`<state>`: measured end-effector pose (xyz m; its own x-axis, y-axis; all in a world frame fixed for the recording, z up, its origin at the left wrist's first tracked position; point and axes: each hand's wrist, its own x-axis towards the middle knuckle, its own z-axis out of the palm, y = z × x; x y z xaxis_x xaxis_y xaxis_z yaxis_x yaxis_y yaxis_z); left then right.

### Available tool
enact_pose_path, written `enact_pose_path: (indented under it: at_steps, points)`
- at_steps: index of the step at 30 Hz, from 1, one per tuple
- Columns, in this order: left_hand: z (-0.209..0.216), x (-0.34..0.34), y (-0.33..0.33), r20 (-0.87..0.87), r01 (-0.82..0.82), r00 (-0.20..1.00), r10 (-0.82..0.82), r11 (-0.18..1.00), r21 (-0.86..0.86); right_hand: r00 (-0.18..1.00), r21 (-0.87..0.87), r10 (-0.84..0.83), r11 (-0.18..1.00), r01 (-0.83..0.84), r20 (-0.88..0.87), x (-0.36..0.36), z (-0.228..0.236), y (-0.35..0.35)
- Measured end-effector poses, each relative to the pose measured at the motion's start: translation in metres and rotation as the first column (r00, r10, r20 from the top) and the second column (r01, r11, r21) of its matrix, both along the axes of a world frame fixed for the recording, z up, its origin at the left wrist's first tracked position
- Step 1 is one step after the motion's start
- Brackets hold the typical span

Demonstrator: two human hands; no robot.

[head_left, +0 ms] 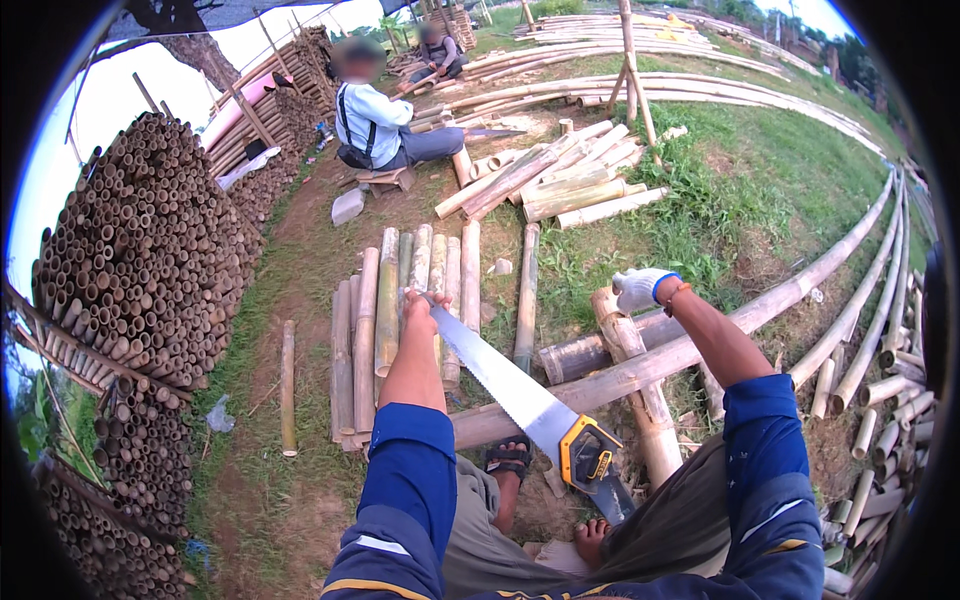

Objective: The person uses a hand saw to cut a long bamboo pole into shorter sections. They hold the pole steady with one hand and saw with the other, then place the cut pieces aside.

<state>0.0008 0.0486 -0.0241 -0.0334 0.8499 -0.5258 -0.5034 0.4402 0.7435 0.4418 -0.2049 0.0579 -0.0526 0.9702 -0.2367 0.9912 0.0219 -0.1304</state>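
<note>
My bare left hand (420,304) is closed on the tip end of a handsaw (505,375). The saw's toothed silver blade slopes down to a yellow and black handle (588,450) between my knees. My right hand (645,289), in a white glove with a blue cuff, is raised with its fingers curled, and whatever is in them, if anything, is hidden. Just below that hand is the upper end of a slanting bamboo post (640,395). A long bamboo pole (690,355) runs across in front of me, against the post.
Cut bamboo lengths (390,300) lie side by side ahead on the left. A tall stack of bamboo tubes (150,240) stands at far left. More cut pieces (560,175) lie farther off, near a seated person (375,115). Bamboo pieces (890,430) are heaped at right.
</note>
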Motion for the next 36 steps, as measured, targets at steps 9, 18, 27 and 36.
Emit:
enact_pose_path:
  at_steps: [9, 18, 27, 36]
  points:
    - [-0.019, -0.017, -0.005, 0.065, -0.005, 0.998, 0.014, 0.991, -0.137, 0.894, -0.202, 0.189, 0.936, -0.290, -0.407, -0.053, -0.055, -0.131]
    - [-0.040, -0.084, 0.017, 0.094, -0.038, 0.994, 0.061, 0.974, -0.225, 0.301, -0.287, -0.497, 0.795, 0.535, -0.814, -0.154, -0.106, -0.303]
    - [-0.021, -0.023, 0.004, 0.127, 0.052, 0.992, -0.023, 0.972, -0.230, 0.000, -0.269, -0.351, 0.717, 0.643, -0.936, -0.186, -0.111, -0.327]
    - [0.019, 0.054, 0.004, 0.184, 0.175, 0.972, -0.147, 0.974, -0.147, -0.230, -0.330, -0.237, 0.688, 0.646, -0.944, -0.172, -0.119, -0.346]
